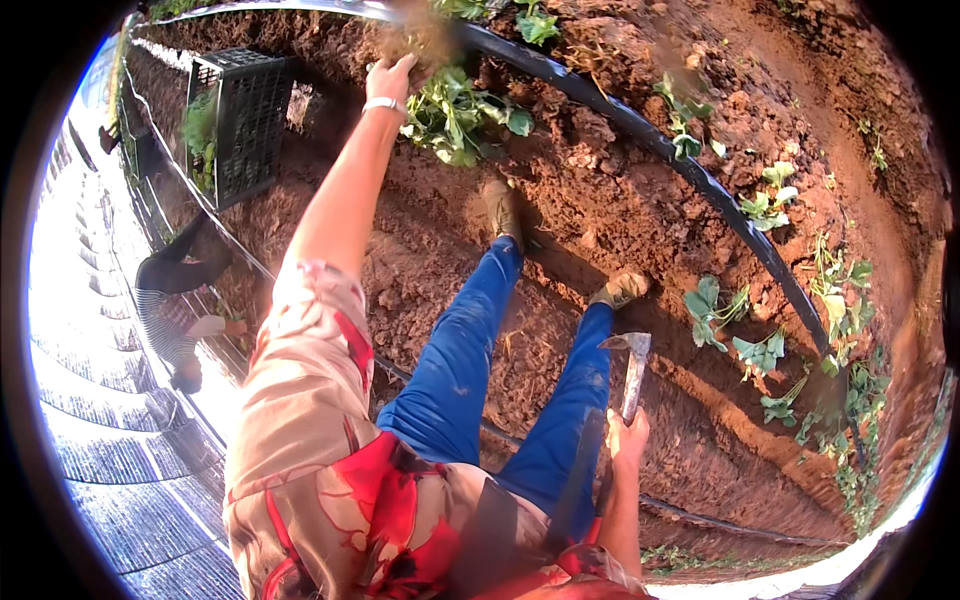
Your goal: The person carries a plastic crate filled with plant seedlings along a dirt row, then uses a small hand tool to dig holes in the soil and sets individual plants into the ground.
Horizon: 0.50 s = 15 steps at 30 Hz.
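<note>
My left hand [391,79] is stretched out at the top of the view, beside a bunch of leafy green plants [461,112]. A brownish blur lies over its fingertips, so what they grip is hard to tell. At the lower right my right hand [628,435] is closed around the handle of a small hand hoe [636,367], its metal head pointing up near my boot. Small green plants [705,300] stand in the red soil on the right.
A black drip hose [645,127] curves across the soil bed. A black plastic crate [251,124] with greens inside stands tilted at the upper left. Another person [169,300] bends over at the far left, beyond a white cord. A thinner hose [697,517] runs behind my legs.
</note>
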{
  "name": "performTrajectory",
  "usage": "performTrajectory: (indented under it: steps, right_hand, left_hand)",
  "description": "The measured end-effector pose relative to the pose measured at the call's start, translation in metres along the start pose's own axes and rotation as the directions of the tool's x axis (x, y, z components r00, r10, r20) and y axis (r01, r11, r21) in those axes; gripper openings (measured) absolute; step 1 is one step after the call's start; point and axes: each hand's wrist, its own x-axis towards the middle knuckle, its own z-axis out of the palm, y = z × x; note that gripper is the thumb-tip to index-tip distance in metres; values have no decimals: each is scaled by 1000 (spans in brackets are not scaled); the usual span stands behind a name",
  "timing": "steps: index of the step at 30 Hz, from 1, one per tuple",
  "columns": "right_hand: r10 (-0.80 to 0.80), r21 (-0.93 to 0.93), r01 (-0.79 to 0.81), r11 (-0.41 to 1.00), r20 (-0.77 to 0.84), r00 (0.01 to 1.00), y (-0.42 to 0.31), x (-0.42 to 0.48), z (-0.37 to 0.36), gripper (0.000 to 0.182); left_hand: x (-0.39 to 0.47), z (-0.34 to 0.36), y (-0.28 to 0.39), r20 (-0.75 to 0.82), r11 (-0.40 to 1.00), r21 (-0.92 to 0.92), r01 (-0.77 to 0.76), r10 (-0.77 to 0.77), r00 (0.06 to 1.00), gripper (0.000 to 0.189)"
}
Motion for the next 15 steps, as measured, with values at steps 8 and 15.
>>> performTrajectory:
  steps: [8, 15]
  right_hand:
    - [-137, -131, 135, 982, -6, 991, -14, 9, 37, 19]
    - [-127, -201, 125, 972, 4, 992, -75, -5, 70, 20]
  left_hand:
    - [44, 33, 30, 152, 790, -440, 426, -402, 903, 24]
    - [90, -57, 41, 527, 563, -671, 482, -94, 844, 25]
